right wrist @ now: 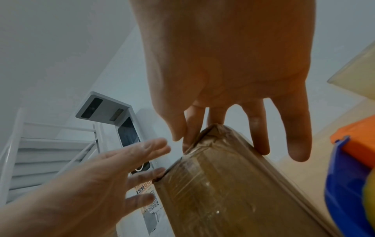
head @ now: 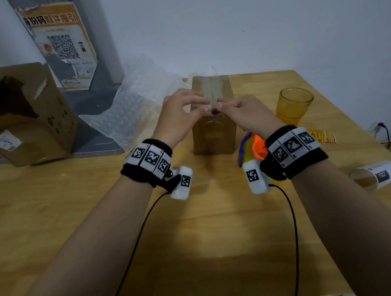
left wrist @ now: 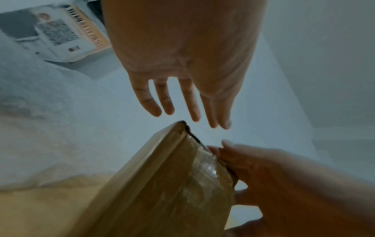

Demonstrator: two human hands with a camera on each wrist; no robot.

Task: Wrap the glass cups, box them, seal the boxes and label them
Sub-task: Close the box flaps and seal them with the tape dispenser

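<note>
A small brown cardboard box (head: 214, 129) stands upright mid-table, with clear tape (head: 214, 89) running over its closed top and down its front. Both hands meet at the top front edge. My left hand (head: 201, 105) hovers just above the box (left wrist: 162, 184) with straight, spread fingers (left wrist: 194, 110) and holds nothing. The fingers of my right hand (head: 224, 106) lie straight on the taped edge (right wrist: 194, 150), thumb and forefinger (right wrist: 190, 131) pressing the tape down. An unwrapped yellow glass cup (head: 295, 104) stands to the right of the box.
A blue, orange and yellow tape dispenser (head: 252, 148) lies under my right wrist. Bubble wrap (head: 133, 101) is heaped behind the box on the left. An open cardboard box (head: 29, 113) lies far left. Red stickers (head: 320, 136) and a label roll (head: 375, 177) sit near the right edge.
</note>
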